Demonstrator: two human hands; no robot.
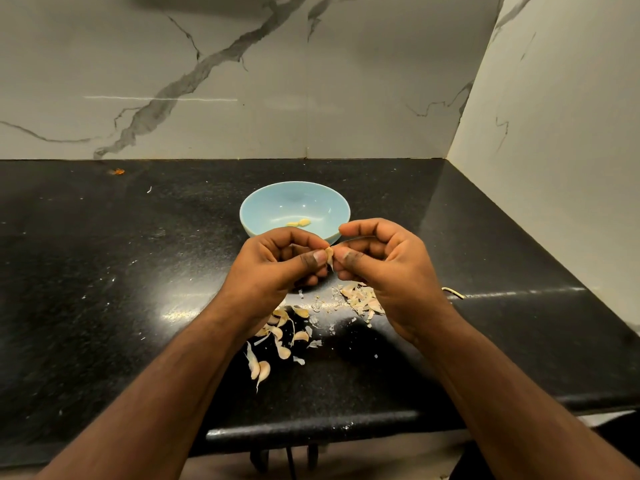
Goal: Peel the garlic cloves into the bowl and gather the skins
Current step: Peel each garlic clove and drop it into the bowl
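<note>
Fingers [320, 257] of both hands pinch one clove [329, 252] | bowl [263, 209] holds about two peeled | I see unpeeled pile [277, 336], skins [360, 299] ungathered | early

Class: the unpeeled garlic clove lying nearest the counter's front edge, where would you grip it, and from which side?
Pinch the plump rounded body of the nearest clove from above, across its width. It lies flat on the counter, and its papery tail looks too thin to hold.

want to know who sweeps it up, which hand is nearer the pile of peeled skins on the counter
Right. The right hand hovers directly over the skin pile, partly covering it. The left hand is off to the pile's left, above the unpeeled cloves. Both pinch one garlic clove.
</note>
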